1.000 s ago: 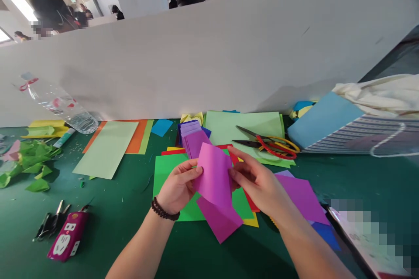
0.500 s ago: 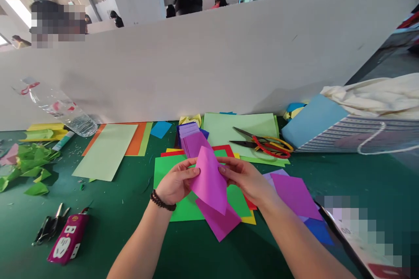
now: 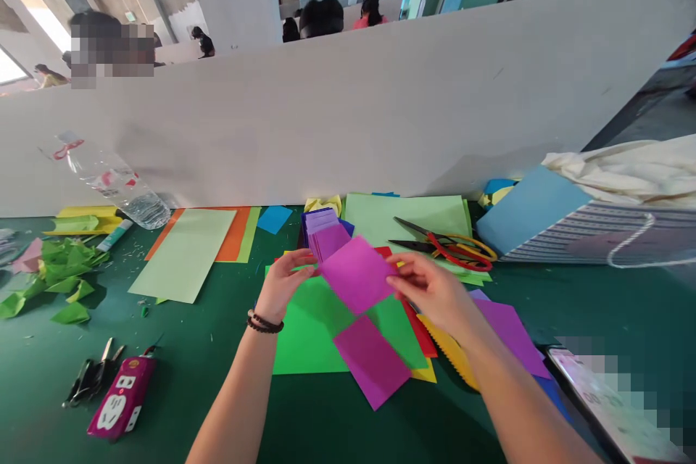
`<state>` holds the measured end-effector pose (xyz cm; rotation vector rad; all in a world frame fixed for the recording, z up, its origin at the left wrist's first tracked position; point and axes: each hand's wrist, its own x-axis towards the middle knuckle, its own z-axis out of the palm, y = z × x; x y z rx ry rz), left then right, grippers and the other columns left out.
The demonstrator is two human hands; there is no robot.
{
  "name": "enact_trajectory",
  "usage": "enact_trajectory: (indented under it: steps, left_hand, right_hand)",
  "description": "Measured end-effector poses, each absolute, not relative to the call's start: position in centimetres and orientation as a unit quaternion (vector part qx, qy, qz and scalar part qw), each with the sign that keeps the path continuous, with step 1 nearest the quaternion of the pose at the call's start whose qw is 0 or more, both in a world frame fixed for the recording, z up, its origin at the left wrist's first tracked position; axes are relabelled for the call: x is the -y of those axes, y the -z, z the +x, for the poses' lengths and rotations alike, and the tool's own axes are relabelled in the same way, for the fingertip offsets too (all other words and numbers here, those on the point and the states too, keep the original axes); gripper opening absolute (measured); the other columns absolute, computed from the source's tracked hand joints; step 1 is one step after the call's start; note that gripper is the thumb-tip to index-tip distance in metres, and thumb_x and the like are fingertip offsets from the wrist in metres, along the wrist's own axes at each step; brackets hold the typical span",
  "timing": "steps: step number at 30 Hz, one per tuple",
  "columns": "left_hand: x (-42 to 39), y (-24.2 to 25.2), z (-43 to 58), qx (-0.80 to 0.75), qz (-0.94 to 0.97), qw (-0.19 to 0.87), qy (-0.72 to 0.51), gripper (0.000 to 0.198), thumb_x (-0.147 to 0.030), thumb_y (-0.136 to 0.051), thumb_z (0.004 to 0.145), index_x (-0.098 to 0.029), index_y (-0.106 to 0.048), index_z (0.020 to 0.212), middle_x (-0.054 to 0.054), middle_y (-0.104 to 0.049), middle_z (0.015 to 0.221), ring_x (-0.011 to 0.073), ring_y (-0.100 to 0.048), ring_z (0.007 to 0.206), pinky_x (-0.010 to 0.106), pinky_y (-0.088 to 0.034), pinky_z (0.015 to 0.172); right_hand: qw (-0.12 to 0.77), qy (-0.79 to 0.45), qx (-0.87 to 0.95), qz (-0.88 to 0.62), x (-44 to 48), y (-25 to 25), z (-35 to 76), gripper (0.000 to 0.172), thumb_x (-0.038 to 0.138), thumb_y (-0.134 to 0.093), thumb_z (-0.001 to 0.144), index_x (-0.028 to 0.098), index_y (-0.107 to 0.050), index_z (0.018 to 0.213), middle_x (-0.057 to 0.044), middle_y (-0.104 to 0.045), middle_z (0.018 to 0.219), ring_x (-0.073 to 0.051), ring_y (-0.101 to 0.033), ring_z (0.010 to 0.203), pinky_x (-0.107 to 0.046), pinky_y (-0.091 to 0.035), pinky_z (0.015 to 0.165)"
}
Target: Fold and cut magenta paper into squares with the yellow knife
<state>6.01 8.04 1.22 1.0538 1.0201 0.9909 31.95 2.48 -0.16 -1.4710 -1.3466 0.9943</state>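
A square of magenta paper (image 3: 359,274) is spread between my two hands, tilted above the green sheets. My right hand (image 3: 427,281) pinches its right corner between thumb and fingers. At its left corner, the thumb and fingertips of my left hand (image 3: 287,281) close on the edge. A second magenta square (image 3: 373,362) lies just below it on the bright green sheet (image 3: 307,337). Behind the held paper is a stack of folded purple strips (image 3: 329,232), partly covered. Under my right forearm, a yellow object with a toothed edge (image 3: 449,351) is partly hidden.
Scissors (image 3: 440,243) with red and yellow handles lie on pale green paper (image 3: 375,214). A bottle (image 3: 119,188) leans on the white partition (image 3: 272,123). Crumpled green scraps (image 3: 68,264), a magenta pouch (image 3: 122,399), a paper bag (image 3: 544,210) and a phone (image 3: 603,399) surround the work.
The held magenta paper was curved and bent between my fingers; now it is flattened into a square. My hands have moved apart, and the camera view has shifted slightly.
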Motion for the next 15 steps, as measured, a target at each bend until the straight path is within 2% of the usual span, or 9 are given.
enact_trajectory:
  steps: [2,4,7,8,15]
  left_hand:
    - [-8.5,-0.8,5.5,-0.461,0.470,0.595,-0.461,0.042,-0.028,-0.080,0.069,-0.016,-0.068,0.107,0.009,-0.072,0.102,0.0198,-0.068,0.090,0.034,-0.048,0.088]
    - [-8.9,-0.4,5.1,-0.474,0.476,0.567,-0.477,0.040,-0.028,-0.078,0.072,-0.017,-0.067,0.109,0.009,-0.072,0.106,0.0208,-0.068,0.094,0.034,-0.048,0.090]
    - [-9.1,0.0,5.1,-0.489,0.481,0.551,-0.475,0.036,-0.029,-0.074,0.075,-0.019,-0.067,0.109,0.010,-0.070,0.112,0.0219,-0.067,0.100,0.034,-0.047,0.091]
    - [-9.1,0.2,5.1,-0.493,0.482,0.552,-0.469,0.036,-0.029,-0.074,0.076,-0.019,-0.066,0.110,0.010,-0.070,0.113,0.0220,-0.066,0.101,0.034,-0.047,0.092]
    - [-9.0,1.6,5.9,-0.527,0.462,0.594,-0.396,0.036,-0.027,-0.066,0.084,-0.022,-0.060,0.120,0.011,-0.065,0.124,0.0225,-0.062,0.109,0.034,-0.048,0.087]
  right_hand:
    - [0.449,-0.380,0.516,-0.623,-4.7,0.8,33.3,0.042,0.047,-0.065,0.080,0.021,-0.055,0.113,0.000,-0.064,0.076,-0.016,-0.064,0.065,-0.032,-0.054,0.065]
    - [0.441,-0.366,0.500,-0.649,-7.3,1.6,33.8,0.043,0.045,-0.060,0.087,0.019,-0.051,0.121,-0.002,-0.065,0.087,-0.015,-0.065,0.072,-0.034,-0.055,0.071]
    - [0.395,-0.362,0.508,-0.674,-10.8,3.4,32.4,0.037,0.040,-0.057,0.092,0.017,-0.055,0.121,-0.008,-0.059,0.117,-0.019,-0.061,0.098,-0.040,-0.054,0.083]
    - [0.375,-0.360,0.517,-0.680,-11.6,4.1,31.7,0.037,0.039,-0.057,0.092,0.017,-0.055,0.122,-0.008,-0.058,0.121,-0.020,-0.060,0.102,-0.042,-0.053,0.085]
    - [0.254,-0.262,0.593,-0.717,-12.7,6.7,28.9,0.036,0.039,-0.057,0.092,0.018,-0.055,0.122,-0.009,-0.057,0.123,-0.020,-0.060,0.104,-0.043,-0.052,0.087]
